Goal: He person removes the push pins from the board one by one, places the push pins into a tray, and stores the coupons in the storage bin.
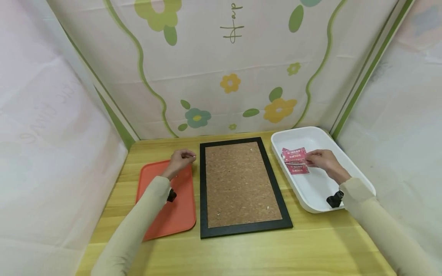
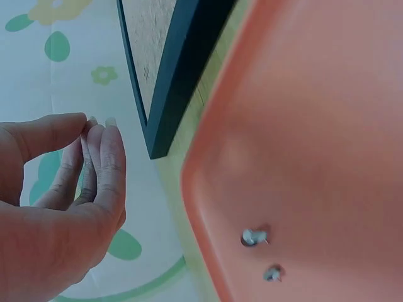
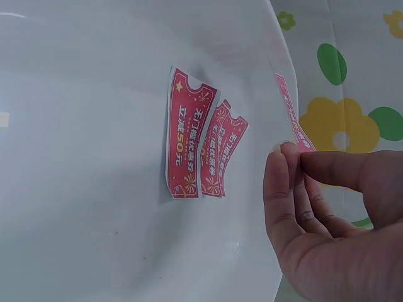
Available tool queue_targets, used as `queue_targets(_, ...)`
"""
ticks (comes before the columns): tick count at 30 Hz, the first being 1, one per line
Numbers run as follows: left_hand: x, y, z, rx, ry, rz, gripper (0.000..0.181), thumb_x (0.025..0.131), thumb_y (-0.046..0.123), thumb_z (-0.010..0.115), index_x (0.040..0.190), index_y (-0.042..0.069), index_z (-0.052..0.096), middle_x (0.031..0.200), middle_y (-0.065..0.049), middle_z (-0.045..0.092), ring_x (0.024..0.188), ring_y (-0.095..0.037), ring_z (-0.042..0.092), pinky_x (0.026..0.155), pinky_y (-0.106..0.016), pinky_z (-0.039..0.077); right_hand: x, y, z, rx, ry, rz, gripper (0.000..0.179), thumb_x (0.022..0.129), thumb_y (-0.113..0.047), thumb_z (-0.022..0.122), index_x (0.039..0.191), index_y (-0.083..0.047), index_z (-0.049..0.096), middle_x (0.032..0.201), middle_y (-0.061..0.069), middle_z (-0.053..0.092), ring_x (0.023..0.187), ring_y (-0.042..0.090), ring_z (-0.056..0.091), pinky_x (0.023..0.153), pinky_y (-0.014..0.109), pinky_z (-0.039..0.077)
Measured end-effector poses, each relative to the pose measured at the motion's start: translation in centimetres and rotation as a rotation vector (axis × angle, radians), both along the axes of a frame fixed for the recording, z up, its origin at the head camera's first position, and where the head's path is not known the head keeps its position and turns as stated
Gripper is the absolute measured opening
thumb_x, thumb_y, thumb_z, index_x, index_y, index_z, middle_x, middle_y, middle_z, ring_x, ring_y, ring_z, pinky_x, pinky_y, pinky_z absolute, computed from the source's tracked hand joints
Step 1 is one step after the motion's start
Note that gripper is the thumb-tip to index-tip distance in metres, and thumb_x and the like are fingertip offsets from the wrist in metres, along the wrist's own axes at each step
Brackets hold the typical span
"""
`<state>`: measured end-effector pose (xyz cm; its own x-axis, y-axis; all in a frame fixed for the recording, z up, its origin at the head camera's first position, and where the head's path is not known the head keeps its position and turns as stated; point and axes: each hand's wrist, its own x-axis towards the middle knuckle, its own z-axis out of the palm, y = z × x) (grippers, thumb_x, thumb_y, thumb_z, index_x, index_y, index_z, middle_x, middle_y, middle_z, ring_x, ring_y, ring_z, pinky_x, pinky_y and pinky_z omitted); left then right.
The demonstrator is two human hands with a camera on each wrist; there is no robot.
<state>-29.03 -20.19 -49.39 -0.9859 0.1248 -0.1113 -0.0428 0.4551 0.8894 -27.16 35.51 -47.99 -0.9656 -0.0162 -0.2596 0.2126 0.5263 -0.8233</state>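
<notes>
My right hand point(image 1: 322, 160) pinches a pink paper coupon point(image 1: 294, 155) by its edge, over the white tray point(image 1: 319, 188). In the right wrist view the held coupon point(image 3: 292, 110) is seen nearly edge-on, and more pink coupons point(image 3: 186, 138) lie overlapping inside the tray. My left hand point(image 1: 181, 161) is above the far right corner of the orange tray point(image 1: 176, 216), thumb and fingertips pinched together. A tiny pale push pin shows at those fingertips, mostly hidden. Two clear push pins point(image 2: 254, 237) lie in the orange tray in the left wrist view.
Between the two trays lies a black-framed cork board point(image 1: 238, 184) with small pale pins near its corners. All stand on a wooden table point(image 1: 241, 253). Printed floral fabric point(image 1: 207, 57) walls in the back and both sides.
</notes>
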Motion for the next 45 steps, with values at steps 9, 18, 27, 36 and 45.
queue_targets(9, 1.1, -1.8, 0.0, -0.023, -0.004, -0.004, 0.029, 0.105, 0.014, 0.062, 0.128, -0.005, 0.067, 0.122, -0.031, 0.068, 0.112, -0.049, 0.064, 0.098, -0.060, 0.056, 0.3, 1.6, -0.5, 0.036, -0.093, 0.078, 0.045, 0.108, -0.015, 0.052, 0.135, 0.022, 0.051, 0.104, 0.014, 0.076, 0.088, 0.008, 0.073, 0.089, 0.033, 0.063)
queue_targets(18, 1.8, -3.8, -0.2, -0.050, -0.021, -0.005, 0.033, 0.106, 0.016, 0.061, 0.129, -0.007, 0.064, 0.121, -0.029, 0.066, 0.108, -0.048, 0.065, 0.084, -0.053, 0.059, 1.0, 2.5, -0.8, 0.077, -0.165, 0.106, 0.040, 0.107, -0.010, 0.054, 0.130, 0.023, 0.054, 0.099, 0.012, 0.077, 0.083, 0.008, 0.071, 0.082, 0.029, 0.064)
queue_targets(27, 2.7, -5.1, -1.0, -0.101, -0.057, 0.023, 0.029, 0.104, 0.010, 0.063, 0.126, -0.008, 0.067, 0.124, -0.030, 0.067, 0.106, -0.045, 0.066, 0.085, -0.051, 0.060, 1.1, 2.3, -1.1, 0.087, -0.211, 0.131, 0.038, 0.104, -0.006, 0.059, 0.125, 0.025, 0.054, 0.094, 0.013, 0.075, 0.080, 0.009, 0.070, 0.076, 0.027, 0.063)
queue_targets(36, 4.3, -6.2, -2.3, -0.143, -0.057, 0.030, 0.024, 0.102, 0.006, 0.064, 0.122, -0.007, 0.069, 0.118, -0.029, 0.070, 0.102, -0.039, 0.070, 0.082, -0.044, 0.063, 0.9, 2.2, -1.0, 0.120, -0.263, 0.139, 0.033, 0.102, -0.004, 0.060, 0.120, 0.023, 0.057, 0.089, 0.012, 0.075, 0.076, 0.012, 0.072, 0.075, 0.029, 0.063)
queue_targets(45, 5.1, -6.7, -2.6, -0.184, -0.095, 0.037, 0.017, 0.100, 0.006, 0.067, 0.112, -0.005, 0.072, 0.117, -0.024, 0.072, 0.092, -0.029, 0.071, 0.078, -0.040, 0.062, 1.1, 2.6, -0.9, 0.120, -0.282, 0.168, 0.029, 0.100, -0.002, 0.060, 0.115, 0.023, 0.059, 0.085, 0.008, 0.075, 0.072, 0.010, 0.071, 0.072, 0.027, 0.063)
